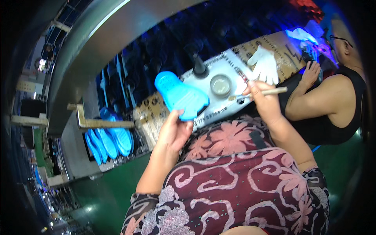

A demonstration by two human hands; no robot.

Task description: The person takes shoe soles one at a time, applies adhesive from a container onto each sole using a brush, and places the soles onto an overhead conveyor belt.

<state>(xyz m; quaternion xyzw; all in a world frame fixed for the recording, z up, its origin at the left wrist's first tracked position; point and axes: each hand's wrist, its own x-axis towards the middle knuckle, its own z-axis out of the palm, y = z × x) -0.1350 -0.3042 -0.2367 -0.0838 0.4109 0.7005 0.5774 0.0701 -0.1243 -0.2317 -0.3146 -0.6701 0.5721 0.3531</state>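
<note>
A bright blue shoe sole (181, 96) is held up by its near end in my left hand (175, 131), the thumb on its face. My right hand (265, 101) is closed around a brush (274, 91) with a pale wooden handle. The brush's bristle end points left, close to a round grey cup (221, 85) of whitish liquid on the work surface. Behind the sole stands a dark bottle with a narrow pointed nozzle (200, 67). Beyond my right hand lies a white glove (264, 64).
Several blue soles (108, 143) lie at the left, beneath a wooden bar (105, 123). Printed cardboard (286, 51) covers part of the bench. A curved metal frame (74, 66) rises at the left. Another person (327, 94) sits close on the right.
</note>
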